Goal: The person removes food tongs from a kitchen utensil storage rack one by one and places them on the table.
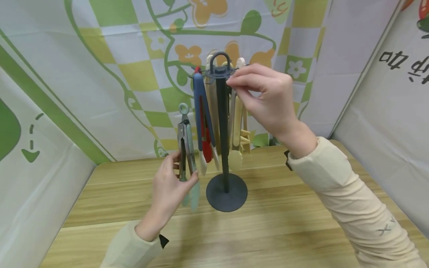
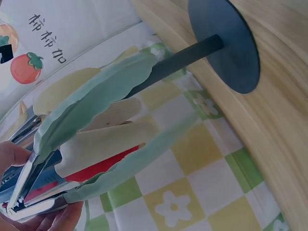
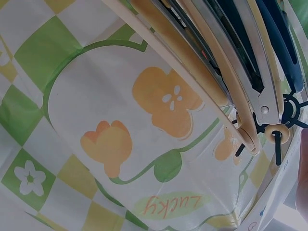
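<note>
Holding green tongs [image 1: 189,137] beside a laden dark rack [image 1: 222,130], a person's left hand [image 1: 167,182] is pinching the two arms between thumb and fingers. The tongs are hanging just left of the blue tongs [image 1: 197,87] on the rack, their long axis running close to upright, hanging ring [image 1: 180,109] topmost and tips pointing down. That ring is lying left of the rack's hooks and appearing lower, an offset on which the coming move is probably turning. The left hand is the nearer one; the right hand [image 1: 268,96] is hovering at the right of the rack's top, thumb and fingertips drawn together, though whether they are gripping a hook is impossible to tell. The left wrist view is revealing wavy-edged green tips [image 2: 96,103] spreading wide, which the head view is showing only narrowly. The right wrist view is picking out a beige ring [image 3: 285,131] looping round a dark hook [image 3: 278,156], unreadable from the head.
</note>
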The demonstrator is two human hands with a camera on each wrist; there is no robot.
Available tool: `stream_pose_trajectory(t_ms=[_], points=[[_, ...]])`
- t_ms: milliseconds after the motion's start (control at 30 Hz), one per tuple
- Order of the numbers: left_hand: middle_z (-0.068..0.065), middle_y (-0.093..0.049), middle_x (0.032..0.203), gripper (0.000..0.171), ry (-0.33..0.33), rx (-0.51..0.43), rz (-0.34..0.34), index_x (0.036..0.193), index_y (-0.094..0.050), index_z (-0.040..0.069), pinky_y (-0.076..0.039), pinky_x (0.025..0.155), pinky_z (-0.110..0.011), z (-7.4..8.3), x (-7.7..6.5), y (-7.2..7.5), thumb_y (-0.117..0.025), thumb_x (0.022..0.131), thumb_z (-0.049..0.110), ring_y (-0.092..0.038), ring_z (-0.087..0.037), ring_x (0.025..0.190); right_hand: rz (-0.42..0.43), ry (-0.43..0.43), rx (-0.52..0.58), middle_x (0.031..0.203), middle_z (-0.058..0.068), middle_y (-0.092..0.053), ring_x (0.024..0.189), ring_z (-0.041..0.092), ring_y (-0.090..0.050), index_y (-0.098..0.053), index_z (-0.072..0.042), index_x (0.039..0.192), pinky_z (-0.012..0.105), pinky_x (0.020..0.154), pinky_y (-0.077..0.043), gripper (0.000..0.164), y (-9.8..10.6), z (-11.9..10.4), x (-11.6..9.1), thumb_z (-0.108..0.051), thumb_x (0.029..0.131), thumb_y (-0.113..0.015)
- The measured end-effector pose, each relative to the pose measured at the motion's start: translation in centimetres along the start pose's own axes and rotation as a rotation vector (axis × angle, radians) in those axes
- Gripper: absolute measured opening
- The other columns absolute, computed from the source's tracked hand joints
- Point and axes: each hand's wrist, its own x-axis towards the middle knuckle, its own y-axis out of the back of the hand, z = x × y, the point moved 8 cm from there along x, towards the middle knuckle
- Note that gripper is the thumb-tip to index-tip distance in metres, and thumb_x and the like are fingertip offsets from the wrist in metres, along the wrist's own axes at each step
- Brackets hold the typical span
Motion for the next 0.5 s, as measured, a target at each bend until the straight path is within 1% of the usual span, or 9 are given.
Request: stream_pose_trajectory(t_ms=[200,400,500], points=[[-0.012,-0.061,0.096,0.058,0.031,0.033,-0.038,0.115,-0.051,-0.004,-0.048,0.056,-0.03,-0.9,-0.2,-0.1,-0.077,0.067,0.015,-0.059,-0.023,0.079,0.004,-0.002,0.001,0.08,0.011,-0.069,0.074,0.02,-0.066,-0.072,0.005,0.078,0.014,0.071,-0.051,0.01,0.0,0.1,0.0,0.01,0.079,-0.064],[-0.011,-0.06,0.096,0.06,0.11,0.051,-0.103,0.119,-0.049,-0.001,-0.047,0.061,-0.034,-2.0,-0.4,-0.3,-0.075,0.069,0.019,-0.058,-0.023,0.079,0.008,-0.003,0.004,0.08,0.011,-0.069,0.074,0.02,-0.066,-0.072,0.005,0.077,0.014,0.07,-0.051,0.01,0.0,0.1,0.0,0.011,0.078,-0.063],[-0.011,-0.06,0.095,0.062,0.137,0.067,-0.129,0.121,-0.047,0.0,-0.047,0.06,-0.035,-2.5,-0.6,-0.4,-0.074,0.069,0.02,-0.058,-0.024,0.08,0.009,-0.004,0.006,0.08,0.011,-0.069,0.074,0.02,-0.067,-0.072,0.005,0.077,0.014,0.071,-0.051,0.011,0.0,0.1,0.0,0.011,0.078,-0.063]])
